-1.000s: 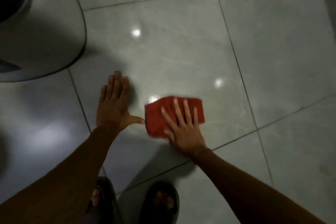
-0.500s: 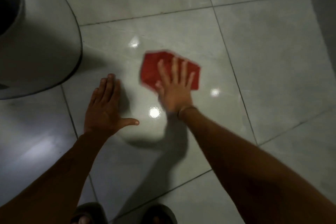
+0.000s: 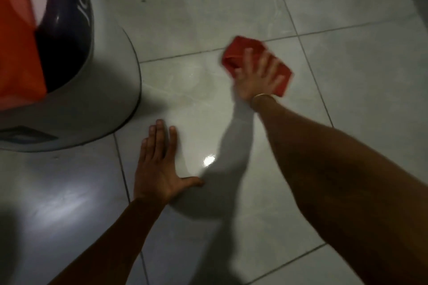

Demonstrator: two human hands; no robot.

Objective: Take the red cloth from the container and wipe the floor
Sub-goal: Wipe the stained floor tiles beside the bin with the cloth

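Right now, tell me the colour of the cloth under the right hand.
Red cloth, head view.

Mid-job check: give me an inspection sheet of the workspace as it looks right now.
Surface: pale glossy floor tiles with dark grout lines and light glare; no dirt that I can make out.
Job's things: red cloth on the floor, motion-blurred, pressed under the right hand; large white container at left, something orange inside.
Clutter: a small dark speck on the tile near the far wall.
Grippers: right hand flat on the cloth, fingers spread; left hand flat on bare tile, holding nothing.
Cables: nothing seen.
Surroundings: something dark along the far edge, too dim to identify.
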